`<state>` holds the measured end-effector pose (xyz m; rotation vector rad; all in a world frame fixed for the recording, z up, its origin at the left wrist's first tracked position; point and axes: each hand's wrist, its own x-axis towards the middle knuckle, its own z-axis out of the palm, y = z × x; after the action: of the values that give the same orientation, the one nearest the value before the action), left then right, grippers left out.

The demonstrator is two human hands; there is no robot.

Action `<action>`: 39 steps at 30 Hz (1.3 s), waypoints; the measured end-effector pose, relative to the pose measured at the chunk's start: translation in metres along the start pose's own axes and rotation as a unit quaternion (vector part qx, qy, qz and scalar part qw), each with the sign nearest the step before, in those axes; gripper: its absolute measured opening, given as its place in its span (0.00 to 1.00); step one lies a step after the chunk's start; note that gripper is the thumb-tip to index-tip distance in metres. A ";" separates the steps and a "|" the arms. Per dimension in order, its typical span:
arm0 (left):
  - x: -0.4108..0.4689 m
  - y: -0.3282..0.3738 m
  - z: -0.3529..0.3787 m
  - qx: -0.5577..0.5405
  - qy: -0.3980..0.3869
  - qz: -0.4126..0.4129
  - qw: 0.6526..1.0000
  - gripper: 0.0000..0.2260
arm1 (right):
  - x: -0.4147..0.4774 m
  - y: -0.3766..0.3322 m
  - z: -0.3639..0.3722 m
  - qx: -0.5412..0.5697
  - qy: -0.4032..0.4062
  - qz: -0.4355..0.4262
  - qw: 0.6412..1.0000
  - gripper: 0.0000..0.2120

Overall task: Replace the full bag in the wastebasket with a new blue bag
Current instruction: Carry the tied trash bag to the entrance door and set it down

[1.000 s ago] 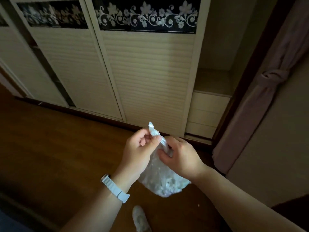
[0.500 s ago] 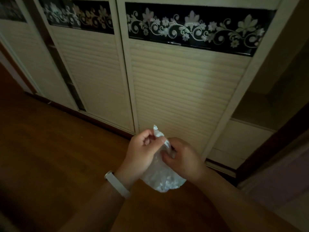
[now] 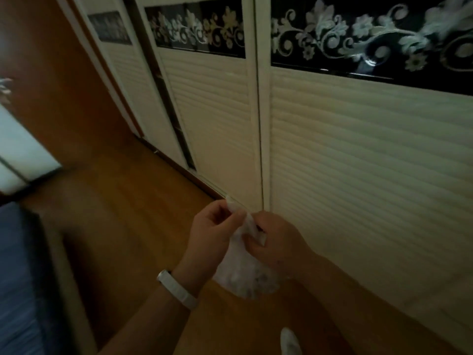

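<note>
Wooden floor (image 3: pixel 122 221) runs from 6 o'clock up toward 10 o'clock, bounded on the right by a row of cream slatted wardrobe doors (image 3: pixel 358 162) with a black floral band (image 3: pixel 358 39) across their upper part. A dark gap shows between two doors near 12 o'clock. At 9 o'clock the floor ends against a pale glazed panel (image 3: pixel 23 152), and at 8 o'clock against a pale-framed, blue-covered piece of furniture (image 3: pixel 15 278). The free floor forms a strip between that furniture and the wardrobe base. Just below centre the full bag (image 3: pixel 245 275), translucent white, hangs above the floor and close in front of the doors. Its contents show only as pale, blurred scraps. The left hand (image 3: pixel 212 237), with a white wristband (image 3: pixel 176 288) on its wrist, pinches the upstanding tail of the bag's neck between thumb and curled fingers. The right hand (image 3: pixel 279 244) is closed round the neck just beside it, so that the two hands nearly touch. A pale foot (image 3: pixel 290 340) rests on the floor at 6 o'clock, below the bag. Compared with half a second ago, the view has swung left: the open shelf and drawers beyond the doors have left the frame, while the glazed panel and blue furniture have entered. The two-handed hold on the neck is unchanged.
</note>
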<state>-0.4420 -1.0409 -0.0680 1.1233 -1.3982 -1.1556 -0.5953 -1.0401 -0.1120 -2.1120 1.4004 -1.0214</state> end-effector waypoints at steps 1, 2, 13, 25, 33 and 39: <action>0.015 0.002 0.002 -0.001 0.011 -0.002 1.000 0.02 | 0.017 0.009 -0.002 0.004 -0.006 -0.016 1.000 0.09; 0.029 0.005 0.002 0.002 0.021 -0.003 1.000 0.02 | 0.034 0.015 -0.004 0.010 -0.010 -0.034 0.999 0.08; 0.130 0.015 -0.040 0.050 0.136 -0.015 0.989 0.02 | 0.176 0.043 0.017 0.053 -0.073 -0.151 0.984 0.11; 0.244 -0.040 -0.160 -0.040 0.190 -0.022 0.981 0.03 | 0.320 0.040 0.115 0.019 -0.120 -0.175 0.977 0.14; 0.326 -0.050 -0.292 -0.065 0.176 0.003 0.982 0.03 | 0.445 -0.002 0.201 -0.018 -0.149 -0.168 0.974 0.19; 0.356 -0.055 -0.376 -0.065 0.211 0.009 0.975 0.03 | 0.515 -0.034 0.269 -0.001 -0.179 -0.188 0.966 0.20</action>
<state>-0.1043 -1.4362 -0.0491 1.1775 -0.9882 -0.9126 -0.2528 -1.5100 -0.0836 -2.4685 0.8497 -0.7076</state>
